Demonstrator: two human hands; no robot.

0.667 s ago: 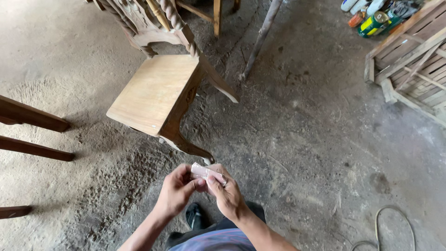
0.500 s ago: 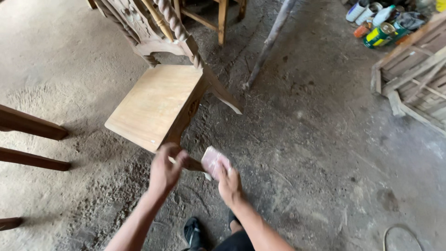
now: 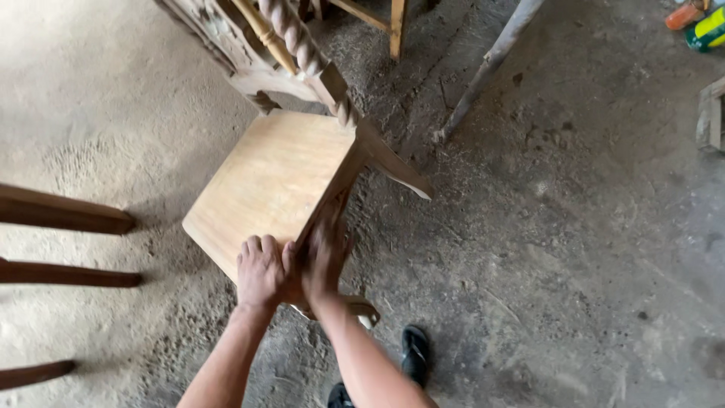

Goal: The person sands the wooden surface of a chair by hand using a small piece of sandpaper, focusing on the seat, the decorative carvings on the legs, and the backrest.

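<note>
The left hand [image 3: 260, 270] lies knuckles-up on the near corner of the chair's [image 3: 273, 181] pale seat, fingers curled over the edge in a loose grip. The right hand [image 3: 325, 257] is just beside it, touching it, and presses against the chair's front leg where the leg meets the seat. That hand is blurred, so I cannot tell whether it is closed on anything or only laid flat on the wood.

The chair is bare, unfinished wood, tipped on the floor [image 3: 559, 242] with its seat slanting toward the camera. Its twisted post [image 3: 302, 45] and carved back rise at the far side of the seat. As a judgement, the work on the leg is in hand rather than finished: both hands are on the near corner and the wood shows no stain or varnish anywhere.

Below the chair a dark sandal [image 3: 415, 351] stands on the floor. Left of the chair, three brown rails [image 3: 64, 215] jut in from the edge. Beyond the chair a grey pole [image 3: 487, 64] leans, and far right of it lie bright cans [image 3: 698, 23] and a crate [image 3: 711, 113] corner.
</note>
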